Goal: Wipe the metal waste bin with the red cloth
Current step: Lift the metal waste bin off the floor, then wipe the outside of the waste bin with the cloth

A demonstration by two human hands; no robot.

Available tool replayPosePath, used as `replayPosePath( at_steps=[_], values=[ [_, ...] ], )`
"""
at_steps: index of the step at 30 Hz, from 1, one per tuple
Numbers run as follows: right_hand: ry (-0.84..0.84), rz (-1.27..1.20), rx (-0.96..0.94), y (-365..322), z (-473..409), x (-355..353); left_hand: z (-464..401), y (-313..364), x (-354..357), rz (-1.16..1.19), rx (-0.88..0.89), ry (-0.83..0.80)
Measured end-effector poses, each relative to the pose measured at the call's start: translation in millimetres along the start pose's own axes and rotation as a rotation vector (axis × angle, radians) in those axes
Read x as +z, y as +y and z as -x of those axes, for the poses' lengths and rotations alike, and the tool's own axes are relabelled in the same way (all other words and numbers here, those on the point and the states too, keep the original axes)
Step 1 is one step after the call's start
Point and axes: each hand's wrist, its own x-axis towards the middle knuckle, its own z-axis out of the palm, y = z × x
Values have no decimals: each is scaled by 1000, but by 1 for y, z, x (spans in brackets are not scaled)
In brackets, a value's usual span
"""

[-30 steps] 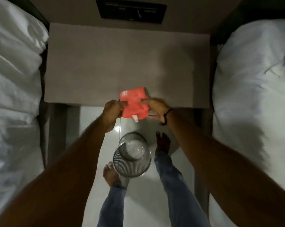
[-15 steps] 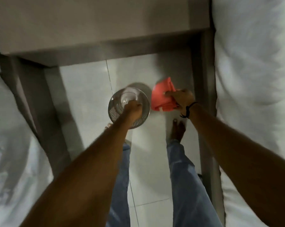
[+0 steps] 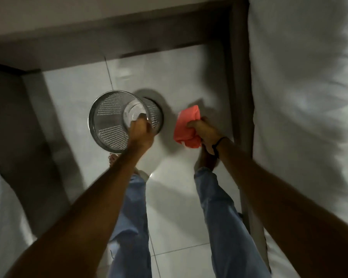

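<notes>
The perforated metal waste bin (image 3: 111, 121) is tilted toward the left, its open mouth facing me and its base still near the floor. My left hand (image 3: 140, 131) grips the bin's rim on the near right side, fingers inside it. To the right of the bin, apart from it, my right hand (image 3: 204, 133) holds the folded red cloth (image 3: 186, 125) above the floor.
White tiled floor (image 3: 179, 207) lies between two beds with white bedding (image 3: 305, 97). A grey nightstand frame (image 3: 109, 37) spans the top, with a leg at the left and one at the right. My bare feet and jeans-clad legs stand just below the bin.
The view dropped from the nightstand top to the floor. My left hand left the cloth, took the bin's rim and tipped the bin leftward. My right hand carried the cloth down beside it.
</notes>
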Motion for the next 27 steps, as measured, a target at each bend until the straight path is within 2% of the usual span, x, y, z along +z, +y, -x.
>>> replayPosePath(
  at_steps=[3, 6, 8, 16, 21, 24, 27],
  values=[
    [50, 112, -103, -2, 15, 19, 4, -15, -49, 341, -139, 41],
    [115, 163, -245, -1, 30, 55, 3, -43, -83, 630, -337, -8],
    [126, 146, -313, 3, 41, 76, 0, -54, -90, 755, -389, -59],
    [170, 237, -592, 27, 73, 164, -7, -79, -100, 1107, -455, -21],
    [-1, 358, -665, 40, 89, 214, -6, -89, -106, 1177, -505, 79],
    [-123, 488, -613, 42, 81, 237, -6, -97, -113, 1327, -579, -2],
    [-111, 620, -764, 25, 62, 247, -6, -114, -114, 1430, -449, -16]
  ],
)
